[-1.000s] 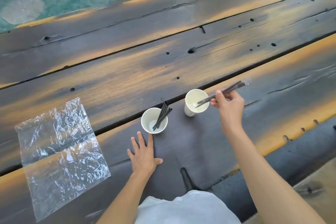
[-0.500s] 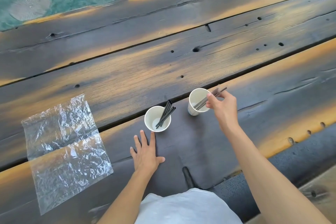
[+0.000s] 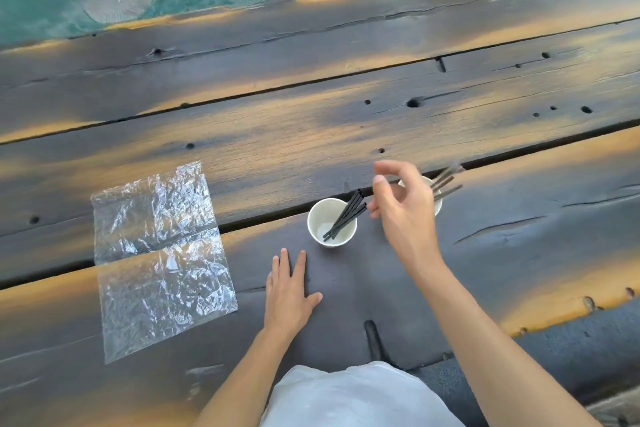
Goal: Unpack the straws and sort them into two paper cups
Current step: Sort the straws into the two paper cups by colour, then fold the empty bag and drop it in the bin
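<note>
Two white paper cups stand side by side on the dark wooden table. The left cup (image 3: pixel 331 226) holds several black straws (image 3: pixel 346 216) leaning to the right. The right cup (image 3: pixel 437 200) is mostly hidden behind my right hand; several black straws (image 3: pixel 446 181) stick out of it toward the upper right. My right hand (image 3: pixel 401 204) hovers above and between the cups, fingers spread, holding nothing. My left hand (image 3: pixel 291 291) lies flat on the table just in front of the left cup.
A crumpled clear plastic wrapper (image 3: pixel 159 253) lies flat on the table to the left. Gaps run between the wooden planks (image 3: pixel 311 135). Beyond the far table edge is a green floor with round stone discs (image 3: pixel 119 0). My white clothing (image 3: pixel 353 395) shows at the bottom.
My right hand lowered the black straws into the right cup, let them go, and has drawn back to the left with fingers open. The left hand stayed flat on the table.
</note>
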### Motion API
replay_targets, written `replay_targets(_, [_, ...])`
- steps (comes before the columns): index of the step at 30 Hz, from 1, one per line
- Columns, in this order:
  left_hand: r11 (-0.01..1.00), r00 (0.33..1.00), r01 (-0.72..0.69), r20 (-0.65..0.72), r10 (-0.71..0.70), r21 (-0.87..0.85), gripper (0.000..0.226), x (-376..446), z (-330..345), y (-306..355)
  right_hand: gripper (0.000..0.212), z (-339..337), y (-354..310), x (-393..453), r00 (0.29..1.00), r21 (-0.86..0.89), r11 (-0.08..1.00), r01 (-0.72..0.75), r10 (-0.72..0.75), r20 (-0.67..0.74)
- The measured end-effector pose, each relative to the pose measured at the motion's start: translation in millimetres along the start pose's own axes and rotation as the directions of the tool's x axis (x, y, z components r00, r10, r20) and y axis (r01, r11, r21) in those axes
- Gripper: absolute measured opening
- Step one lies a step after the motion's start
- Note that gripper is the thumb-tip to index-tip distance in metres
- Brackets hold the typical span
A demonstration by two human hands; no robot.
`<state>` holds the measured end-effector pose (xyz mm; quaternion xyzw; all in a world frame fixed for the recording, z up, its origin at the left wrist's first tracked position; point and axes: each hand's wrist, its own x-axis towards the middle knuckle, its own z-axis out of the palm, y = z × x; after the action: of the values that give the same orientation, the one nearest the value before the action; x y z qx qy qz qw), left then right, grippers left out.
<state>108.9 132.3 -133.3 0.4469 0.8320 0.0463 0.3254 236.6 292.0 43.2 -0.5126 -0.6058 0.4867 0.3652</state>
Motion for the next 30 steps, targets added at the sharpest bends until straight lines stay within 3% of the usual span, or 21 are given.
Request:
replay_targets(3, [0.992,0.983,0.046,-0.173,-0.065,-0.114,0.077,-10,-12,-20,0.015,47,-5,-33,0.965,-0.003,1.0,-0.024,0.024,0.261])
replay_targets(6, [0.953,0.916,0.189,-0.307,-0.258,-0.237,0.064,-21,-27,-55,0.016,91,11,-65,0.823,-0.103,0.989,-0.11,0.149,0.548])
replay_targets(9, [0.903,0.816,0.374,-0.388,-0.428,-0.211,0.059,-37,-36,-101,0.017,118,43,-84,0.685,-0.26,0.953,-0.153,0.292,0.668])
replay_targets(11, [0.87,0.803,0.472,-0.339,-0.491,-0.143,0.062,-50,-34,-128,0.019,128,64,-90,0.642,-0.362,0.913,-0.188,0.393,0.658])
replay_targets(14, [0.864,0.848,0.498,-0.164,-0.504,-0.079,0.065,-66,-19,-144,0.023,133,96,-94,0.612,-0.469,0.848,-0.246,0.512,0.603])
replay_targets(18, [0.926,0.918,0.376,-0.124,-0.376,-0.028,0.062,-82,-9,-112,0.026,138,127,-94,0.614,-0.583,0.774,-0.248,0.591,0.523])
replay_targets(22, [0.968,0.966,0.252,-0.057,-0.253,-0.016,0.061,-95,8,-74,0.007,146,135,-96,0.6,-0.534,0.721,-0.441,0.68,0.422])
replay_targets(26, [0.98,0.984,0.178,-0.009,-0.179,-0.084,0.06,-102,22,-66,0.016,149,154,-95,0.679,-0.64,0.711,-0.291,0.625,0.385])
replay_targets(30, [0.962,0.982,0.15,-0.079,-0.172,-0.226,0.049,-103,19,-91,0.022,138,153,-93,0.733,-0.727,0.663,-0.176,0.581,0.352])
